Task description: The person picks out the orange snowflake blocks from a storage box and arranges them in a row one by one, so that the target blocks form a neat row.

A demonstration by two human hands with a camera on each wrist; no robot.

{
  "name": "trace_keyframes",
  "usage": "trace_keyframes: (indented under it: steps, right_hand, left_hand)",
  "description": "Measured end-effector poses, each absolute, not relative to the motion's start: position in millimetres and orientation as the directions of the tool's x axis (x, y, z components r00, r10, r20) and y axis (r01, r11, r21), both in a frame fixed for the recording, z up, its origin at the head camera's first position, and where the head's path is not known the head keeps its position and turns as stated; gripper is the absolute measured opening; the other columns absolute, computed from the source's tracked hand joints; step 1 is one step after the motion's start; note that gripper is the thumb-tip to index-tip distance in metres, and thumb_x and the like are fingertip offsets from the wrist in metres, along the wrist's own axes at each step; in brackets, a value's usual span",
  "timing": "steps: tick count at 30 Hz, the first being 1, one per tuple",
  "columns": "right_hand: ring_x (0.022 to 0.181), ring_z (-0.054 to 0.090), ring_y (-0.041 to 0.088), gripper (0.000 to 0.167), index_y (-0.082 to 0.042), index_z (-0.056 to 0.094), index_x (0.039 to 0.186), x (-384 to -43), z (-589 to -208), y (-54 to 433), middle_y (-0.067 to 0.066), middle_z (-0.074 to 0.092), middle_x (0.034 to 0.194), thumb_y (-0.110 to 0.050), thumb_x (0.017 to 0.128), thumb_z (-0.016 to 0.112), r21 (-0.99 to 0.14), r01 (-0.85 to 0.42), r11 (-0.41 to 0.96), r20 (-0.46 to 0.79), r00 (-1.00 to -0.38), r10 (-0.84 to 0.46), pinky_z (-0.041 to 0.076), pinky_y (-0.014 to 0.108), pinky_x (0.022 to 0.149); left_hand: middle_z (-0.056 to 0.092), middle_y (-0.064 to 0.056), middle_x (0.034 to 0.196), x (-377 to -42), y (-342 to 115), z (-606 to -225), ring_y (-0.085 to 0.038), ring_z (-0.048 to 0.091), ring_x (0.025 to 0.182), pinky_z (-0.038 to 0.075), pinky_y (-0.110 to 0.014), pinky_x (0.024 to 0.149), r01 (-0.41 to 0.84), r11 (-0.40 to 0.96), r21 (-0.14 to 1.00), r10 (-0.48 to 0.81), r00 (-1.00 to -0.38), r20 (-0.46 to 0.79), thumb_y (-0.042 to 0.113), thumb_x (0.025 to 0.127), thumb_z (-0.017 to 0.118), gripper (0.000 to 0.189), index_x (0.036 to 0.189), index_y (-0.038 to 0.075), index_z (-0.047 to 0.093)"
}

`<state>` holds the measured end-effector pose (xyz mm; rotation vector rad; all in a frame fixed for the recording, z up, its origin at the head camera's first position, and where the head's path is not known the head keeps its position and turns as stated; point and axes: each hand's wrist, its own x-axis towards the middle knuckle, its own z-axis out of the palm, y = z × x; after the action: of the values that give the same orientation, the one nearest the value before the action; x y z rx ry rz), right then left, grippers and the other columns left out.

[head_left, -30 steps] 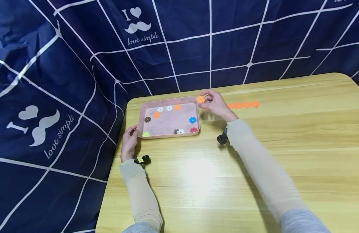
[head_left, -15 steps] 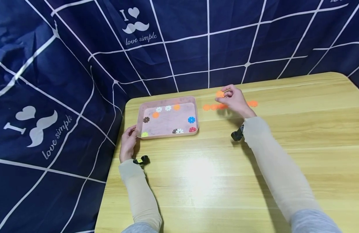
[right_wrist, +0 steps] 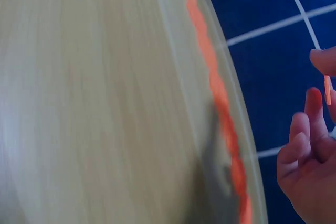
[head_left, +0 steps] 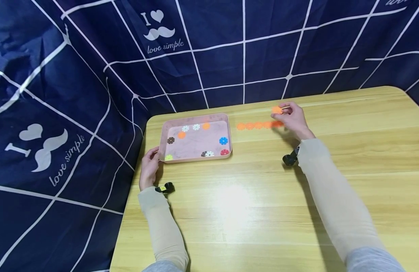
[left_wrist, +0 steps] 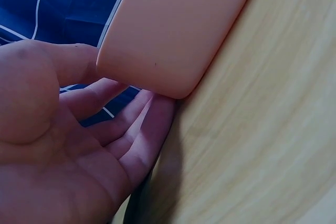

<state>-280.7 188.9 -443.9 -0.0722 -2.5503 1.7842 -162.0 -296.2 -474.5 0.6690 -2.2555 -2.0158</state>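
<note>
A pink tray [head_left: 199, 145] stands at the back left of the table. My left hand [head_left: 149, 168] holds its near left corner; in the left wrist view the thumb meets the rim and the fingers reach along the outside wall [left_wrist: 163, 40]. My right hand [head_left: 294, 118] pinches an orange notched plastic disc [head_left: 276, 110] between thumb and fingertips, raised over a row of orange discs [head_left: 250, 125] right of the tray. The hand covers the row's right end in the head view. In the right wrist view the held disc [right_wrist: 327, 90] shows edge-on.
Inside the tray lie loose discs: two orange, several white and brown ones, a blue disc [head_left: 223, 141], a red disc [head_left: 224, 152] and a yellow-green disc [head_left: 168, 157]. A dark blue cloth [head_left: 216, 68] with white lines hangs behind and left of the wooden table [head_left: 209, 211].
My right hand has carried the orange disc from the tray's back right corner to the right, along the row. The left hand and the tray have stayed in place.
</note>
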Motion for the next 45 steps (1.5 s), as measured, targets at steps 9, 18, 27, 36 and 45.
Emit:
trace_keyframes:
  steps: [9, 18, 27, 36, 45]
  right_hand:
    - [0.073, 0.045, 0.000, 0.033, -0.029, 0.054, 0.109, -281, -450, 227, -0.010, 0.045, 0.093, -0.023, 0.084, 0.074, -0.957, 0.095, 0.275, -0.050, -0.985, 0.165, 0.042, 0.014, 0.051]
    - [0.079, 0.044, 0.000, 0.030, -0.031, 0.057, 0.107, -277, -456, 258, -0.013, 0.046, 0.091, -0.022, 0.083, 0.074, -0.940, 0.132, 0.314, -0.048, -0.964, 0.262, 0.040, 0.008, 0.064]
    - [0.082, 0.043, 0.000, 0.031, -0.036, 0.056, 0.107, -272, -464, 278, -0.014, 0.045, 0.093, -0.026, 0.084, 0.074, -0.904, 0.236, 0.357, -0.131, -0.947, 0.292, 0.041, 0.008, 0.066]
    - [0.084, 0.043, 0.003, 0.039, -0.022, 0.056, 0.119, -268, -466, 283, -0.013, 0.046, 0.093, -0.030, 0.084, 0.073, -0.836, 0.235, 0.497, -0.141, -0.965, 0.219, 0.039, 0.012, 0.070]
    - [0.096, 0.042, 0.015, 0.057, -0.004, 0.051, 0.134, -274, -471, 285, 0.000, 0.045, 0.107, -0.030, 0.086, 0.069, -0.778, 0.216, 0.590, -0.162, -0.976, 0.144, 0.039, 0.021, 0.074]
  left_hand:
    - [0.049, -0.013, 0.125, -163, -296, -475, -0.017, 0.049, 0.103, 0.046, -0.020, 0.081, -0.292, 0.066, 0.954, -0.344, -0.904, -0.253, 0.011, 0.100, 0.043, 0.040, 0.139, 0.002, 0.048]
    - [0.049, -0.012, 0.124, -163, -296, -475, -0.014, 0.049, 0.100, 0.047, -0.020, 0.080, -0.288, 0.066, 0.955, -0.345, -0.905, -0.249, 0.010, 0.100, 0.043, 0.040, 0.139, 0.002, 0.047]
    - [0.050, -0.010, 0.124, -162, -297, -477, -0.013, 0.050, 0.099, 0.047, -0.019, 0.078, -0.292, 0.069, 0.954, -0.348, -0.903, -0.251, 0.010, 0.100, 0.044, 0.041, 0.140, 0.003, 0.047]
    - [0.050, -0.009, 0.122, -162, -297, -478, -0.012, 0.050, 0.096, 0.047, -0.019, 0.076, -0.292, 0.064, 0.954, -0.354, -0.901, -0.252, 0.010, 0.100, 0.044, 0.039, 0.138, 0.003, 0.049]
    - [0.050, -0.008, 0.121, -163, -298, -477, -0.011, 0.050, 0.095, 0.047, -0.019, 0.077, -0.291, 0.060, 0.955, -0.353, -0.901, -0.253, 0.011, 0.100, 0.044, 0.039, 0.138, 0.004, 0.049]
